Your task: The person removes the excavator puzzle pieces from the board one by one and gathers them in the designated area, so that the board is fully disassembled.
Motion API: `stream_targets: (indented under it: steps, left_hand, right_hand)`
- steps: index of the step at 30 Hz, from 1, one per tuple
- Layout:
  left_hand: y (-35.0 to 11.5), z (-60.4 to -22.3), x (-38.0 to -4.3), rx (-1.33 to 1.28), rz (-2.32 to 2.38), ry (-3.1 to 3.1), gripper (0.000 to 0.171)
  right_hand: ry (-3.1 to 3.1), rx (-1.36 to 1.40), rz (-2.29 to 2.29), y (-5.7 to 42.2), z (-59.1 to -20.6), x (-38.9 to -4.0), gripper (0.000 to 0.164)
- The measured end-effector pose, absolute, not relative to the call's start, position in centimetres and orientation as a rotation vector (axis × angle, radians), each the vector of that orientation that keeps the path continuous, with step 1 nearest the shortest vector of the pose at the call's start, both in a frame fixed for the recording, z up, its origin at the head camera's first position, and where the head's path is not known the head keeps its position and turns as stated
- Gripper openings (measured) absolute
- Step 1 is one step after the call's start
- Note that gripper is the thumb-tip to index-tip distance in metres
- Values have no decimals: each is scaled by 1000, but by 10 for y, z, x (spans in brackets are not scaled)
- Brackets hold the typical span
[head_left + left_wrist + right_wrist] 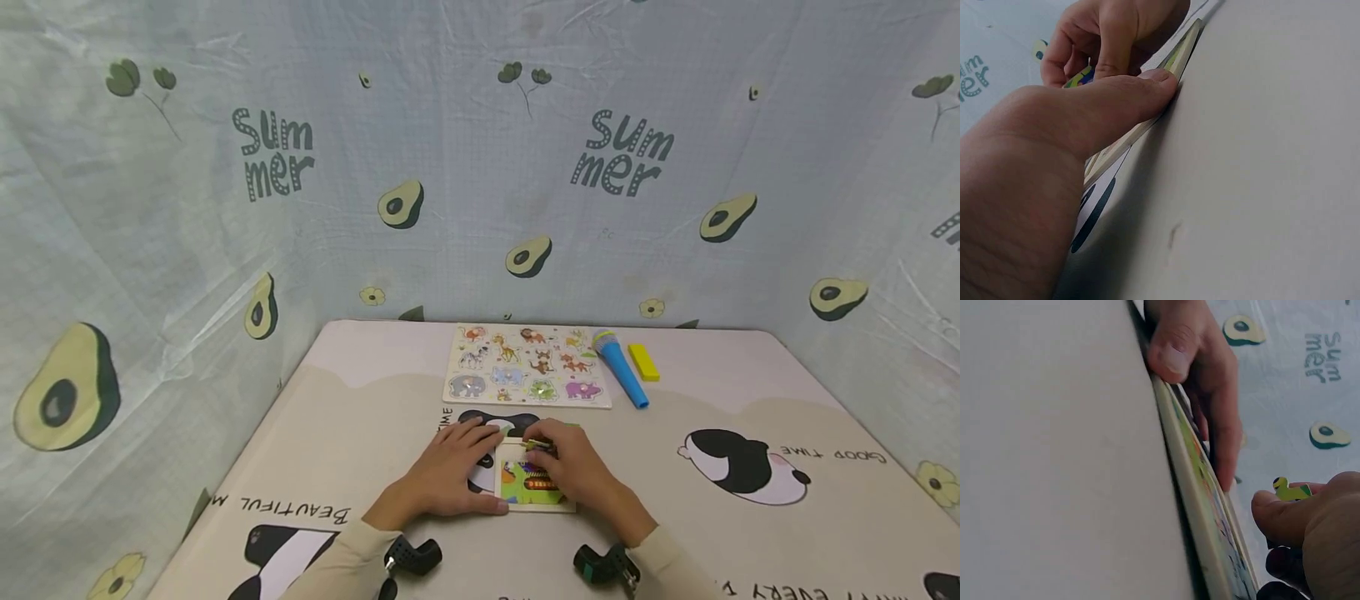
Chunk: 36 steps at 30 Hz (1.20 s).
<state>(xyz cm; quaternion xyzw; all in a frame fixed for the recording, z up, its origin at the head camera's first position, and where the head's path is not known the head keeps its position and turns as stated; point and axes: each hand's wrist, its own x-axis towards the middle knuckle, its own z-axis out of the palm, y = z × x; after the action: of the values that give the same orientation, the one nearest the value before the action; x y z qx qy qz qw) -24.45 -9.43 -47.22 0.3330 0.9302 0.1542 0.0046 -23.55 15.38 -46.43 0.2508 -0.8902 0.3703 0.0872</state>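
While the left hand [453, 467] lies along the left side of the small puzzle tray [542, 507], its fingers are extended and its thumb rests at the near-left corner. No grasp around the tray is evident; it appears to act as a steady.

The right hand [572, 465] is over the far right part of the tray. Its thumb and fingers are closed in a pinch on a small puzzle piece [1298, 492], marked yellow-green with a dark spot. The piece is clear of the tray's rim in the right wrist view; its full outline is covered by the fingers.

The tray lies on the table [645, 508], directly before the person. Its near part shows a coloured picture; its far left part shows a pale, bare surface. Beyond it are an animal board [528, 367], a blue microphone [624, 373] and, farther right, a yellow block [643, 362], all apart from the hands.

Judged from this arrangement, the step in hand is the fitting of one piece, although removal cannot be excluded. Fitting would call for turning the piece to match its neighbours, lowering it flat and pressing it home, with the left hand holding the tray against sliding.
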Motion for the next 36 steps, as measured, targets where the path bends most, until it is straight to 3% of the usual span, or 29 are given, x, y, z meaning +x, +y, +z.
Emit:
stream_targets:
  steps: [18,36]
  left_hand:
    - [-94,-473,-243,1032,495,2909,103]
    - [-93,-469,-243,1027,485,2914,103]
  right_hand:
    - [-2554,207,1396,223,-465,-260,16]
    - [-2633,189,1220,238,-473,-269,15]
